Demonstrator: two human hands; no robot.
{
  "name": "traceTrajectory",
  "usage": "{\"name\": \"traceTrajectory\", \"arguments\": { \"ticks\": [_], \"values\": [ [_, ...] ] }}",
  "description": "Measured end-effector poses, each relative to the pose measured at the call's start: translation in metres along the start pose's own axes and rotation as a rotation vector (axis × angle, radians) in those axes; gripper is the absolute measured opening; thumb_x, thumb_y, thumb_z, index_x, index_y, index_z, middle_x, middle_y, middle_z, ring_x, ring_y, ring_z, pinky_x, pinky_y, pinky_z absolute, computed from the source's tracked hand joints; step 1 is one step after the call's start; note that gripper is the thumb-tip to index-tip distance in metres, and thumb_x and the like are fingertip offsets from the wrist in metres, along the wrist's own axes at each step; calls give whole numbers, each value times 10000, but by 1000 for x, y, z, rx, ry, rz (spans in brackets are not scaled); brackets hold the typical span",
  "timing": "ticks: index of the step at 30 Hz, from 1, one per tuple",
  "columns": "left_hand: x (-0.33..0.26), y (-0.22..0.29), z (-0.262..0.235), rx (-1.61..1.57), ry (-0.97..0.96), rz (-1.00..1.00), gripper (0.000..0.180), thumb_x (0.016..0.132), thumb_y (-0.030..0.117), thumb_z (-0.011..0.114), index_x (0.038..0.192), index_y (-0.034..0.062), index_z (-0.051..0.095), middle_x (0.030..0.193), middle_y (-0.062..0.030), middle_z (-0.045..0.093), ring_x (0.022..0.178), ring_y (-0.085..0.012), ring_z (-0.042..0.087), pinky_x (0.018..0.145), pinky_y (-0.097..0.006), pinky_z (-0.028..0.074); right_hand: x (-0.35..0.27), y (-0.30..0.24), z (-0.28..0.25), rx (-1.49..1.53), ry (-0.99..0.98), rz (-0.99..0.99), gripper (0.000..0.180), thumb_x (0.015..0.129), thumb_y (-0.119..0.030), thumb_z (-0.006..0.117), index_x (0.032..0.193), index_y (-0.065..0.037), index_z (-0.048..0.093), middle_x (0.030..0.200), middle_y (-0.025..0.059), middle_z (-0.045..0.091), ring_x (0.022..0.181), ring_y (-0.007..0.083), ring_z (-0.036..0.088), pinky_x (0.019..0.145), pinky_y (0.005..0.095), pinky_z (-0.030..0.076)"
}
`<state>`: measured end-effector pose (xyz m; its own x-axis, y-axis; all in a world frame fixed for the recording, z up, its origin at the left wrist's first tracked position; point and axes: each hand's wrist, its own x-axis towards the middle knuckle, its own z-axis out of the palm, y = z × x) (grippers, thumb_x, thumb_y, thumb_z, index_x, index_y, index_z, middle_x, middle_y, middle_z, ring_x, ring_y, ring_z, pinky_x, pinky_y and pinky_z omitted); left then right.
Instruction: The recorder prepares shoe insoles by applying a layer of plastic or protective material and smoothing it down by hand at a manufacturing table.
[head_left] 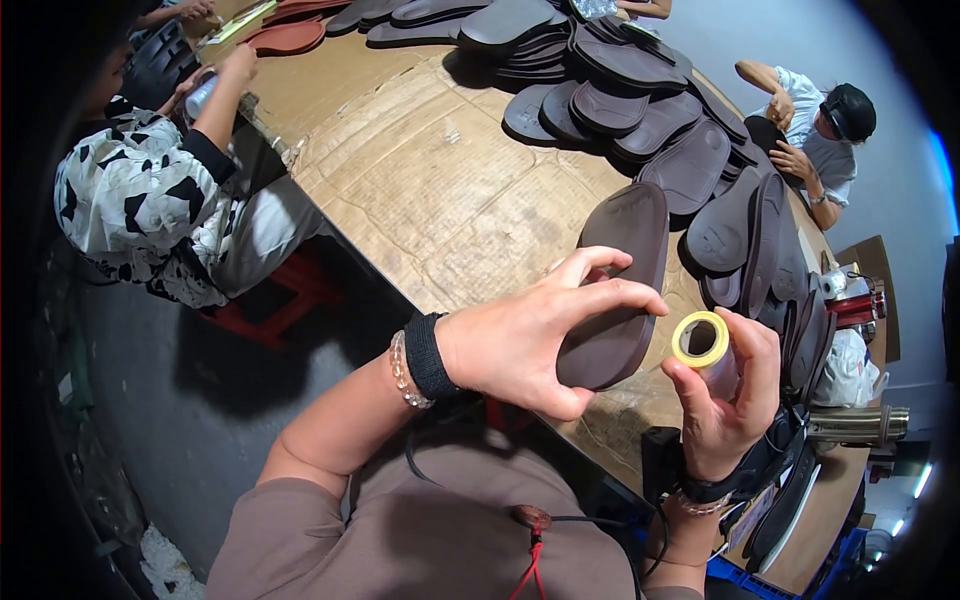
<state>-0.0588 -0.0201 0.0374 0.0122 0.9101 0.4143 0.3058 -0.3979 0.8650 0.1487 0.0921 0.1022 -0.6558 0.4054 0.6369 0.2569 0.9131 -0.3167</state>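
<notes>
My left hand (535, 345) curves over a dark brown shoe sole (625, 225), its fingers reaching across to the right edge and its thumb by the near end. The sole is tilted, and part of it is hidden behind my fingers. To its right, my right hand (735, 390) grips a small roll (718, 375) between thumb and fingers. The roll has a yellow ring at its end, a hollow core and a pale, shiny side. What is wound on it I cannot make out.
Many dark soles (690, 165) lie overlapped along the far and right sides of the cardboard-covered table (430, 190). Reddish soles (285, 38) are at the far left. A metal flask (860, 426) stands at right. Co-workers sit at left (150, 200) and far right (825, 130).
</notes>
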Motion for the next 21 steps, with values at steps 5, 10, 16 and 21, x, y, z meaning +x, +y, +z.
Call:
{"name": "traceTrajectory", "arguments": {
  "ticks": [5, 10, 16, 21],
  "values": [
    [12, 7, -6, 47, 1, -19, 847, 665, 156, 768, 1472, 173, 514, 1500, -204, 402, 1370, -317, 447, 828, -352, 542, 5, 2, -8, 79, 62, 23, 626, 655, -258, 970, 1140, 5, 676, 1032, 127, 673, 927, 277, 657, 829, 362, 530],
    [19, 11, -10, 12, 5, -28, 828, 674, 174, 740, 1471, 182, 515, 1477, -165, 436, 1321, -284, 479, 834, -349, 538, 8, -10, -19, -33, 119, -51, 660, 667, -285, 971, 1182, -5, 667, 1038, 130, 652, 928, 279, 650, 827, 368, 531],
    [18, 13, -12, 33, -16, -39, 847, 675, 194, 738, 1489, 187, 505, 1490, -160, 423, 1292, -275, 500, 848, -351, 537, 4, -7, -13, -40, 216, -122, 653, 704, -284, 964, 1203, 9, 661, 1066, 143, 635, 949, 283, 640, 846, 374, 528],
    [15, 13, -10, 42, -12, -43, 867, 675, 204, 745, 1506, 194, 498, 1502, -167, 413, 1293, -286, 501, 853, -357, 540, 10, 0, -1, -45, 182, -71, 639, 685, -208, 972, 1206, 5, 670, 1090, 138, 661, 957, 276, 657, 843, 365, 536]
  ]
}}
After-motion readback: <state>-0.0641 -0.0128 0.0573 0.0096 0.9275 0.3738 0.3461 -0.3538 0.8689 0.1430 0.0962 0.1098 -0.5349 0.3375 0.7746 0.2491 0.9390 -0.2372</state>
